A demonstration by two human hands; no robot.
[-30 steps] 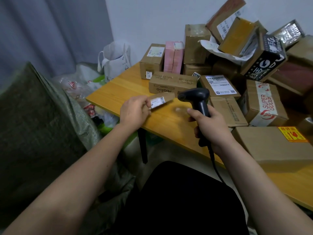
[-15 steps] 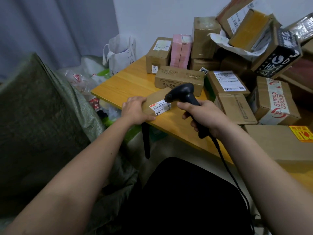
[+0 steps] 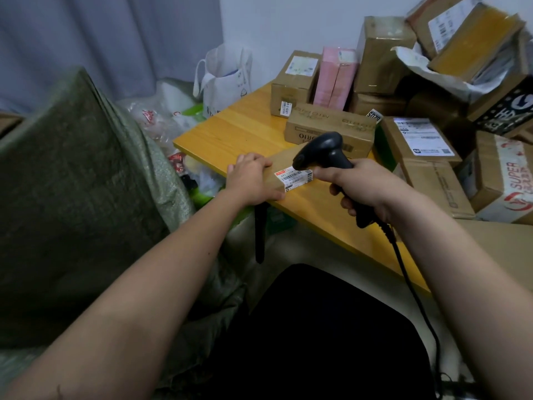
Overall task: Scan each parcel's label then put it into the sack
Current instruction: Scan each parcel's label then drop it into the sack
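— So, where is the parcel [image 3: 284,168] at this moment?

— Lying flat on the near left corner of the bench [image 3: 230,134], its white label [image 3: 294,178] facing up at the near end. The left hand [image 3: 251,183] holds it from the left side, fingers curled over the far edge and thumb along the near edge.

— And the scanner [image 3: 326,157]?

— The right hand [image 3: 363,189] grips its black handle, fingers wrapped round it. Its head hangs just above the label, pointing left and down. A black cable [image 3: 415,284] runs from the handle's base toward the near right.

— Where is the sack [image 3: 75,197]?

— To the left of the bench, well apart from the parcel: a big green woven sack, standing tall. Whether its mouth is open I cannot tell.

— What else lies on the bench?

— Just beyond the parcel, a long brown carton [image 3: 331,129] lies across. Farther back stand a taller brown box [image 3: 294,82] and a pink box [image 3: 336,77] side by side. To the right is a heap of cardboard parcels, one with a large white shipping label [image 3: 422,140], one printed SUPER in red [image 3: 507,180], and a black printed box [image 3: 510,111] above them.

— And off the bench?

— A white tote bag [image 3: 225,79] at the far left corner, with plastic bags [image 3: 161,114] between it and the sack. A grey curtain [image 3: 101,39] hangs behind.
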